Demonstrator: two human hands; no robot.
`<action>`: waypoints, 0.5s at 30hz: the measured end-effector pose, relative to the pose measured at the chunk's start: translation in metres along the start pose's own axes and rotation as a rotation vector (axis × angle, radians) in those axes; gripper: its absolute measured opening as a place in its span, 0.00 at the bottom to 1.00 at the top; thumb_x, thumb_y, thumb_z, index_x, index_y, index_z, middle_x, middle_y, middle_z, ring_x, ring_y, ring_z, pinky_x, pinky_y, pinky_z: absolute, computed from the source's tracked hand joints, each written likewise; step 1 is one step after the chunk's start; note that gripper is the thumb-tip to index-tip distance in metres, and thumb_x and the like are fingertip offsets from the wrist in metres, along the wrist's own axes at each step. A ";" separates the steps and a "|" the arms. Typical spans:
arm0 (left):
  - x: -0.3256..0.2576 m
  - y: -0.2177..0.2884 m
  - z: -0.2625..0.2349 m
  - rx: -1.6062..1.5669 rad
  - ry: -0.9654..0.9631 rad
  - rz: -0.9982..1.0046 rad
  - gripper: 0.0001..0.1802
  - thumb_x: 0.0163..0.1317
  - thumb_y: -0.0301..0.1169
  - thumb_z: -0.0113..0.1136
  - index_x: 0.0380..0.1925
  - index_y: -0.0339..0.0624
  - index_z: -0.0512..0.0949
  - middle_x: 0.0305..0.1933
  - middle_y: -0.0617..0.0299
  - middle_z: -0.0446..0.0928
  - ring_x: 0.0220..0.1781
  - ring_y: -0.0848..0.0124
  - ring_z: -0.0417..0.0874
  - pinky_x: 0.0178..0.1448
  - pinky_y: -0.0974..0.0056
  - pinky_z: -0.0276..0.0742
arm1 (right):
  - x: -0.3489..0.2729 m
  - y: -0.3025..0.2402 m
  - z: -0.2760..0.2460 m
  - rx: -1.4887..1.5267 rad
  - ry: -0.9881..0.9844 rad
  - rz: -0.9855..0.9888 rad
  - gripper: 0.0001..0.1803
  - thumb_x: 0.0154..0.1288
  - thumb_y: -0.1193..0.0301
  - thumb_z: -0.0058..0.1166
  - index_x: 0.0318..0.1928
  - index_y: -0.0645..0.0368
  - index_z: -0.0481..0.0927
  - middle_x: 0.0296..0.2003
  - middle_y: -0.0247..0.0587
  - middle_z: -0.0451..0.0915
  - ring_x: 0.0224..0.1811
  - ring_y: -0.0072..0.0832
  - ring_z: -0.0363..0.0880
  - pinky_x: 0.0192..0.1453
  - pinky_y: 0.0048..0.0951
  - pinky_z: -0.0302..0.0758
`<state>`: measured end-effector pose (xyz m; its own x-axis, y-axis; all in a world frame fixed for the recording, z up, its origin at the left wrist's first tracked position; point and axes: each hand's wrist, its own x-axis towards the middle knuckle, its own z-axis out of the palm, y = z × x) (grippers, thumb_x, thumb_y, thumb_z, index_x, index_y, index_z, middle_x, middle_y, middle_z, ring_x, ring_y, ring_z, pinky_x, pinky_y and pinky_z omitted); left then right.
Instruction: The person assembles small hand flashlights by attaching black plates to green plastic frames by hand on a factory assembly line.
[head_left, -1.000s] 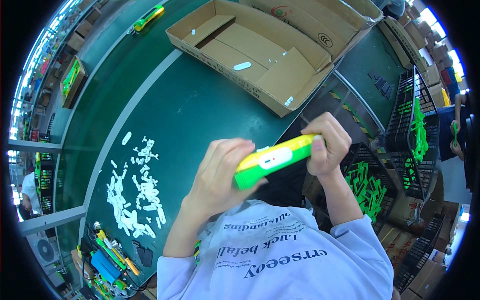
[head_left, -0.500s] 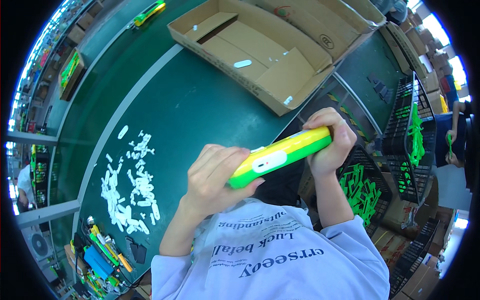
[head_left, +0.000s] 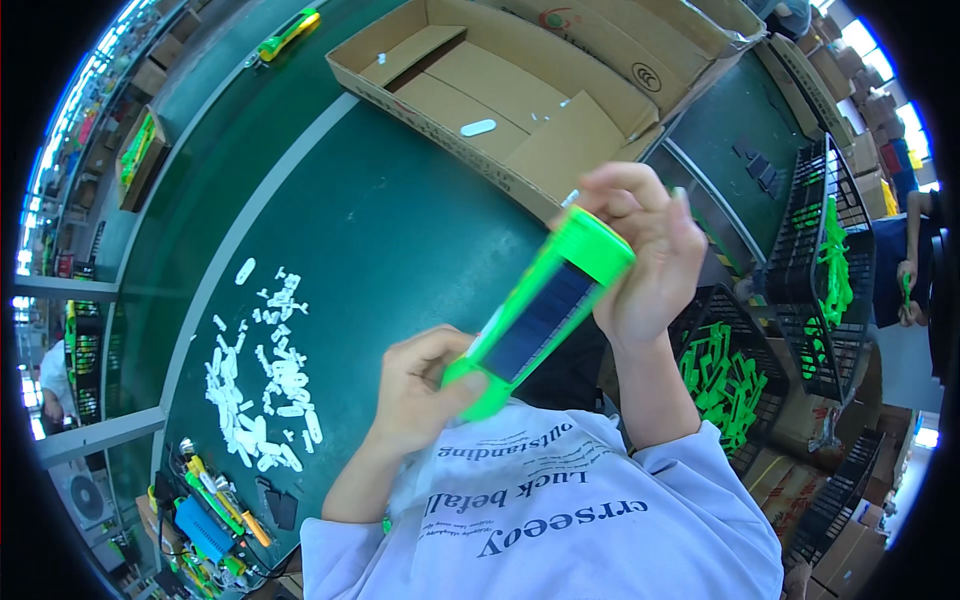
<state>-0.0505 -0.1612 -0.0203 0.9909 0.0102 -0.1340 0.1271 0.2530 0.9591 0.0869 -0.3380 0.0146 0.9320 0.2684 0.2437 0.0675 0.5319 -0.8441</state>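
One hand [head_left: 425,388], the left, clasps the green casing [head_left: 540,318]; the half-curled right hand [head_left: 652,258] blurs, its hold unclear.

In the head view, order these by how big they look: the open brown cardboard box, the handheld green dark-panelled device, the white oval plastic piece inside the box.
1. Open brown cardboard box
2. Green dark-panelled device
3. White oval plastic piece

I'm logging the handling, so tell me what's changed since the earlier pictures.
The green and yellow device has been turned: its dark panel now faces the camera, not the white panel, and its right end has swung upward in the picture. The right hand has risen with it; its grip there is unclear. The left hand keeps hold of the other end. The white parts and cardboard box stayed put.
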 end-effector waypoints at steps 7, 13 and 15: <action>-0.016 -0.017 -0.002 -0.691 0.080 -0.306 0.35 0.66 0.58 0.51 0.49 0.31 0.74 0.38 0.49 0.80 0.36 0.62 0.80 0.40 0.61 0.77 | -0.004 0.036 0.036 0.122 -0.308 0.343 0.46 0.65 0.67 0.59 0.73 0.59 0.43 0.53 0.53 0.71 0.55 0.33 0.75 0.59 0.36 0.73; -0.018 -0.025 0.000 -0.714 0.174 -0.309 0.35 0.66 0.59 0.53 0.48 0.32 0.75 0.40 0.51 0.80 0.37 0.66 0.84 0.40 0.64 0.80 | -0.013 0.041 0.035 -0.291 -0.314 0.309 0.36 0.60 0.56 0.64 0.62 0.63 0.67 0.41 0.50 0.80 0.42 0.30 0.81 0.46 0.31 0.77; -0.017 -0.029 -0.006 -0.582 0.235 -0.192 0.33 0.67 0.56 0.55 0.50 0.31 0.75 0.40 0.54 0.80 0.36 0.69 0.83 0.40 0.66 0.80 | -0.013 0.036 0.037 -0.736 -0.318 0.260 0.28 0.56 0.46 0.64 0.33 0.63 0.84 0.21 0.40 0.81 0.22 0.31 0.82 0.30 0.29 0.75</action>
<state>-0.0718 -0.1625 -0.0475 0.9088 0.1074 -0.4032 0.1907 0.7526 0.6303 0.0637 -0.2924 -0.0008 0.8127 0.5820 0.0286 0.1828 -0.2080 -0.9609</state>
